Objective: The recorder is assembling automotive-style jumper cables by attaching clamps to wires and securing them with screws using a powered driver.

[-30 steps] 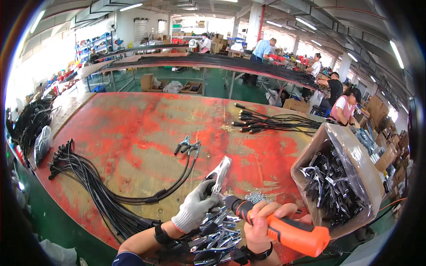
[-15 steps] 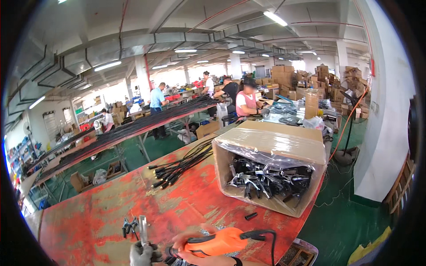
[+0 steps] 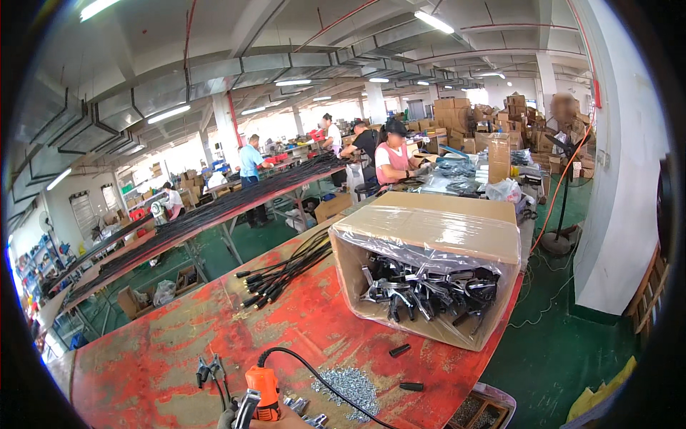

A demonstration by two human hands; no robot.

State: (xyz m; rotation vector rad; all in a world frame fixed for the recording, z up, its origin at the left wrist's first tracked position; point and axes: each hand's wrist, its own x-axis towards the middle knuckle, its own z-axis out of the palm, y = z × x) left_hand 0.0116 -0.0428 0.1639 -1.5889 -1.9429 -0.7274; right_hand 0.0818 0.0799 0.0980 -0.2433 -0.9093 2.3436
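At the lower edge, my right hand (image 3: 289, 419) is wrapped round an orange corded electric screwdriver (image 3: 266, 392), which stands nearly upright. My gloved left hand (image 3: 226, 419) closes on a shiny metal clip (image 3: 247, 409) just left of the tool. Much of both hands is cut off by the picture's edge, and the tool's tip is hidden. Left of them lies a clip with black grips and cable (image 3: 207, 370). Several metal clip parts (image 3: 299, 406) rest by my right hand. A heap of small screws (image 3: 350, 392) is spread to the right.
A carton (image 3: 429, 222) of metal clips lies on its side on the worn red table (image 3: 157, 357). Black cables (image 3: 279, 279) lie beside it, and two black sleeves (image 3: 400, 350) in front. A co-worker (image 3: 393, 161) works beyond. The tool's cord (image 3: 314, 363) crosses the screws.
The orange screwdriver has swung from lying sideways to upright and moved left, close to my left hand. The screw heap and a second black sleeve are now uncovered. Both hands sit lower.
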